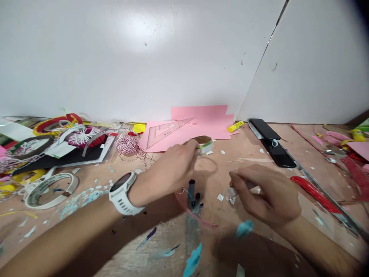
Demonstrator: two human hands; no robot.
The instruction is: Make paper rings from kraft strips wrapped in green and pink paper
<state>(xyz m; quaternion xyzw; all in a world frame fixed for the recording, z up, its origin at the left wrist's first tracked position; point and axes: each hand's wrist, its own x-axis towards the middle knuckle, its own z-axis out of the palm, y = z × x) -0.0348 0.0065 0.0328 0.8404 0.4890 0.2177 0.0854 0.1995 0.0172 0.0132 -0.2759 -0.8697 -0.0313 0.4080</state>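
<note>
Two hands are at work over a paint-stained wooden bench (pixel 248 152), both busy with small paper pieces at the fingertips.

Left hand (pixel 164 173): fingers drawn in to a tight pinch, grasping a small green-and-white paper strip (pixel 206 147) raised just in front of a pink paper sheet (pixel 201 123). A curved brown strip (pixel 200 139) shows directly behind it; cannot tell whether the two are joined. A white wristwatch (pixel 123 192) sits on this wrist.

Right hand (pixel 265 194): fingers curled and partly closed, low over the bench, right beside small white paper scraps (pixel 232 194). Cannot tell whether the fingertips hold anything.

Between the hands: a dark upright pen (pixel 191 190) and a thin pink strip (pixel 196 217), the strip curving on the bench.

Farther out: a clear set square (pixel 167 132) lies on the pink sheet, with a yellow glue stick (pixel 235 126) just beside the sheet. To the right are a black phone (pixel 272 142), red-handled scissors (pixel 314 194) and a long metal ruler (pixel 323 188). To the left are a red-and-white twine ball (pixel 127 144) and a tape roll (pixel 50 190), next to a heap of craft scraps (pixel 66 138).
</note>
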